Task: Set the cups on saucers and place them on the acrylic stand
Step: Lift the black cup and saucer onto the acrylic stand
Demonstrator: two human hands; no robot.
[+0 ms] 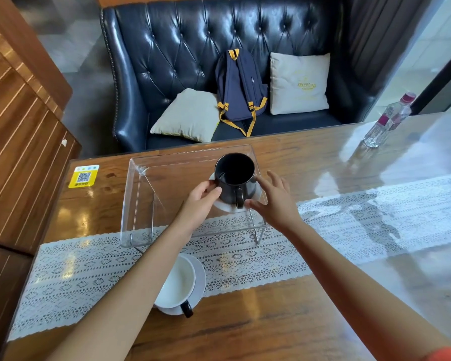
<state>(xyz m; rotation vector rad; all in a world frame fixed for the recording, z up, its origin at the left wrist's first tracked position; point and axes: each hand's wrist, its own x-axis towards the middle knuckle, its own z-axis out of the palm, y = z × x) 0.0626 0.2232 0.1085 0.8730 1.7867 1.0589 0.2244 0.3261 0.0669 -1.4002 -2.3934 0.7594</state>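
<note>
Black cup [234, 178] sits on white saucer [255, 196] atop the acrylic stand [141, 194], right end, roughly 12 o'clock from the viewer. Left hand [202, 198] pinches the saucer rim at 9 o'clock; right hand [274, 201], fingers spread, touches the rim at 3 o'clock. Second cup [176, 282] and saucer wait at 6 o'clock on the lace runner [245, 261]. Judgement: glazed ceramic is rigid, brittle and slippery on acrylic; grip saucer rims on opposite sides, not the handle.

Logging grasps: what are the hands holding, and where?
Left hand grips the white saucer rim under the black mug; right hand looks open beside it.
</note>
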